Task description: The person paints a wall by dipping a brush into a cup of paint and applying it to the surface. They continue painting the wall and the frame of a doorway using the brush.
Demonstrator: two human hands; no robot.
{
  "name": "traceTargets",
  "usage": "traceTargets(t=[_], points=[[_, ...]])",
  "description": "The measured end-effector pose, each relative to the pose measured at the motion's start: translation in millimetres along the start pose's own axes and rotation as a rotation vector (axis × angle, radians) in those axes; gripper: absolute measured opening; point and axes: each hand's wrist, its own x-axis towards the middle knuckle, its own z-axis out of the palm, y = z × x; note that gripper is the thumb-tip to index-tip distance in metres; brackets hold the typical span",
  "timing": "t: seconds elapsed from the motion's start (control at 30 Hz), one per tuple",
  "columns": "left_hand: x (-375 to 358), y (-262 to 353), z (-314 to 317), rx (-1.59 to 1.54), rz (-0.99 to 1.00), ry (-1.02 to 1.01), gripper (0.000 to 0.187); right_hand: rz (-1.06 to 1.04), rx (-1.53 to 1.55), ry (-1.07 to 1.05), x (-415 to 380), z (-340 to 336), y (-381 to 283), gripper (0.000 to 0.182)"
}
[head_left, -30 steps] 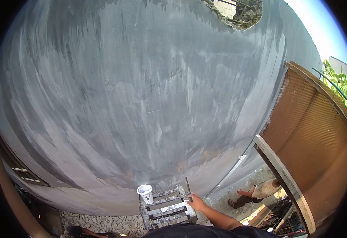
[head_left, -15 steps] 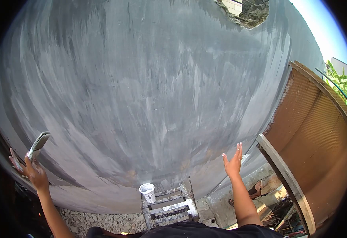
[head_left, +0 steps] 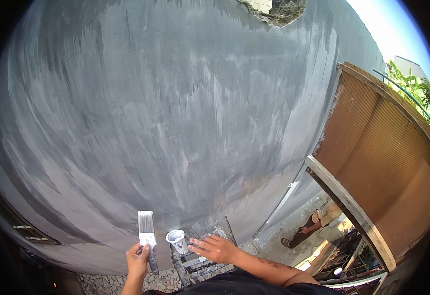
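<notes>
In the head view, my left hand (head_left: 137, 259) is closed around the dark handle of a wide paintbrush (head_left: 146, 227), its pale bristles pointing up in front of the wall. A white plastic cup (head_left: 177, 241), smeared with paint inside and out, stands on a paint-spotted slatted stool (head_left: 195, 268) just right of the brush. My right hand (head_left: 216, 249) reaches in from the right with fingers stretched out, their tips right at the cup's side. Paint marks show on my fingers.
A grey streaky painted wall (head_left: 166, 118) fills the view, with a broken hole (head_left: 286, 12) at the top. At right stands a brown corrugated panel (head_left: 377, 142) with a wooden frame (head_left: 355, 211). Another person (head_left: 318, 221) is partly visible behind it. Gravel (head_left: 111, 284) lies at the wall's foot.
My left hand has brought the paintbrush from the far left toward the cup, bristles now up. My right hand has come down and left to the cup's side. The view has shifted rightward.
</notes>
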Motion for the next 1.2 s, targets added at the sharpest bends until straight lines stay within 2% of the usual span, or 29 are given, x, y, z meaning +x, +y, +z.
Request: traceTargets(t=[0.07, 0.2, 0.23, 0.3, 0.43, 0.5, 0.63, 0.7, 0.8, 0.87, 0.93, 1.0, 1.07, 1.17, 1.2], points=[[2.4, -50.3, 9.5, 0.005, -0.061, -0.037, 0.017, -0.006, -0.003, -0.05, 7.0, 9.0, -16.5, 0.051], [-8.3, -74.5, 43.1, 0.152, -0.106, -0.076, 0.017, 0.075, -0.001, -0.12, 5.2, 31.9, -32.2, 0.052], [-10.0, -79.1, 45.3, 0.149, -0.107, -0.079, 0.017, 0.081, -0.007, -0.109, 2.3, 38.2, -32.8, 0.051], [-14.4, -86.5, 48.0, 0.377, -0.044, -0.127, 0.018, 0.08, -0.003, -0.141, -2.0, 41.5, -30.2, 0.05], [-13.6, -83.9, 45.8, 0.468, -0.069, -0.152, 0.02, 0.153, 0.059, -0.163, 1.7, 42.1, -39.3, 0.045], [-17.0, -77.9, 44.7, 0.62, -0.057, -0.222, 0.021, 0.166, 0.045, -0.171, -0.3, 53.0, -41.4, 0.046], [-22.9, -68.9, 47.9, 0.581, -0.014, -0.302, 0.025, 0.262, 0.122, -0.176, 3.9, 47.5, -41.1, 0.047], [-25.1, -80.9, 45.8, 0.228, -0.045, -0.346, 0.029, 0.324, 0.128, -0.227, 6.1, 34.5, -28.6, 0.048], [-21.7, -94.7, 36.8, 0.301, 0.0, -0.25, 0.03, 0.464, 0.245, -0.305, 4.4, 12.8, -1.9, 0.044], [-17.6, -109.0, 25.6, 0.413, 0.012, -0.164, 0.028, 0.587, 0.414, -0.227, 12.1, -5.1, 12.1, 0.034], [-14.9, -128.4, 16.1, 0.464, 0.04, -0.066, 0.028, 0.658, 0.614, 0.012, 17.6, 0.8, 26.9, 0.031], [-11.2, -134.4, 11.4, 0.546, 0.066, -0.004, 0.03, 0.775, 0.56, -0.027, 35.8, -0.7, 36.0, 0.03], [-10.8, -142.5, 5.4, 0.591, 0.04, 0.016, 0.032, 0.747, 0.519, -0.021, 41.4, 13.2, 45.2, 0.033], [-3.5, -155.9, 6.1, 0.758, 0.096, 0.013, 0.04, 0.818, 0.624, -0.09, 46.7, 43.4, 46.5, 0.036], [-1.4, -162.1, 7.5, 0.759, 0.094, 0.029, 0.05, 0.852, 0.695, -0.115, 46.9, 56.2, 45.7, 0.037]])
